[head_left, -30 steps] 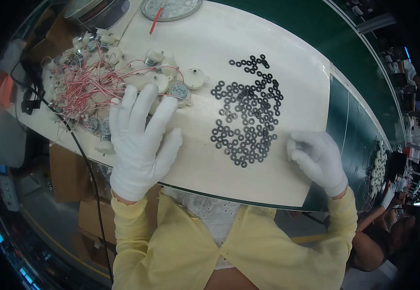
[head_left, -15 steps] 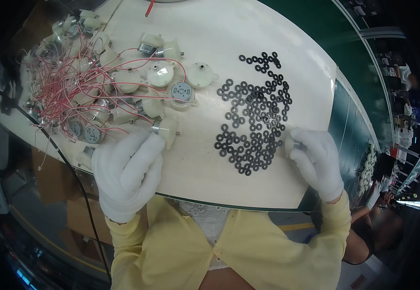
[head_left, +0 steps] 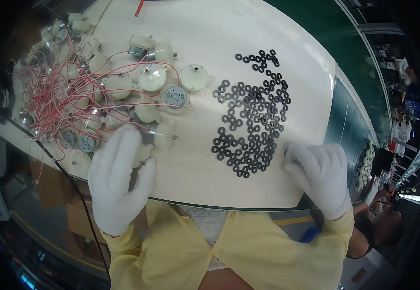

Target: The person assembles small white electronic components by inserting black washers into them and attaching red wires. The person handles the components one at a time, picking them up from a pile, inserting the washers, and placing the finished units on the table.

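Observation:
My left hand (head_left: 118,183), in a white glove, curls round a small motor with a whitish plastic housing (head_left: 143,155); the fingers hide most of it. Just beyond the fingertips lies another such motor (head_left: 163,135) with a short shaft. My right hand (head_left: 318,174), also gloved in white, is at the right part of the table. Its thumb and fingers are pinched together, and whatever they hold is too small to make out. To the left of it, many small black rings (head_left: 246,150) are spread flat in a loose patch.
A heap of motors with tangled red wires (head_left: 57,96) covers the left of the white table (head_left: 190,179). A red stick-like thing (head_left: 139,8) lies at the far edge. A black cable (head_left: 77,188) runs past the left edge. Another person (head_left: 376,227) is at the lower right.
My left hand has opened its grip slightly and come round a motor nearer me. The right hand has moved slightly down, its fingertips drawn together. The view has shifted a little.

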`<state>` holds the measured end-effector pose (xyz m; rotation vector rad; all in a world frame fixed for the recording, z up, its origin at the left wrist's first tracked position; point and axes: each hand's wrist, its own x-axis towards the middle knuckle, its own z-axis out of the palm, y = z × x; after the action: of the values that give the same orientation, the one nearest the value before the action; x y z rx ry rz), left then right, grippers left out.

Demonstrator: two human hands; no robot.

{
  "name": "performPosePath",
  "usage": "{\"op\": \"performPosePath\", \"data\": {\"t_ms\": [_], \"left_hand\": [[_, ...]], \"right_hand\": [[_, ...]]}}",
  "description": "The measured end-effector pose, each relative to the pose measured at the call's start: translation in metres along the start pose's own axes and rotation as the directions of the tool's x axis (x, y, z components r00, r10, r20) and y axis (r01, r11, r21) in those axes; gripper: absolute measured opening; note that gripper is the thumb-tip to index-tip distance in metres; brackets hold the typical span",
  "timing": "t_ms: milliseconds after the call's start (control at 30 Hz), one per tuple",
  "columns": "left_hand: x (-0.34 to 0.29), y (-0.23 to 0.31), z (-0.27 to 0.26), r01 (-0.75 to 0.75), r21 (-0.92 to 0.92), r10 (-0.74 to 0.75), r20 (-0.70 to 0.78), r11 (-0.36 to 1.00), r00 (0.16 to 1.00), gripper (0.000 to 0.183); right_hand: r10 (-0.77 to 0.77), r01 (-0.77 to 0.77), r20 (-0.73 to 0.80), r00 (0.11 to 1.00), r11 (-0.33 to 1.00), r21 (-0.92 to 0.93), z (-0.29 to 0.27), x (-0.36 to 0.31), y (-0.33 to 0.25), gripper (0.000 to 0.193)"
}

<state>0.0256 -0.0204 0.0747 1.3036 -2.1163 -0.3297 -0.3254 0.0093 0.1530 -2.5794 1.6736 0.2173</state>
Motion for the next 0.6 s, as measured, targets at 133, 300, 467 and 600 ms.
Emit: {"op": "performPosePath", "data": {"t_ms": [133,300,467,600], "left_hand": [[-0.002,0.000,0.000,0.063,0.014,-0.063,0.023,0.998,0.998,0.069],[0.000,-0.001,0.004,0.055,0.062,-0.056,0.012,0.997,0.998,0.071],[0.003,0.000,0.009,0.045,0.028,-0.045,-0.021,0.999,0.999,0.066],[0.002,0.000,0.007,0.031,0.022,-0.031,-0.005,0.999,1.000,0.060]], "right_hand": [[-0.009,0.009,0.008,1.000,1.000,0.017,0.002,0.002,0.000,0.023],[0.064,-0.075,0.041,0.997,0.937,0.341,0.008,0.004,0.012,0.022],[0.343,-0.251,-0.229,0.911,0.902,0.351,0.065,-0.021,0.051,0.028],[0.368,-0.341,-0.303,0.879,0.929,0.141,0.073,-0.029,0.065,0.024]]}}
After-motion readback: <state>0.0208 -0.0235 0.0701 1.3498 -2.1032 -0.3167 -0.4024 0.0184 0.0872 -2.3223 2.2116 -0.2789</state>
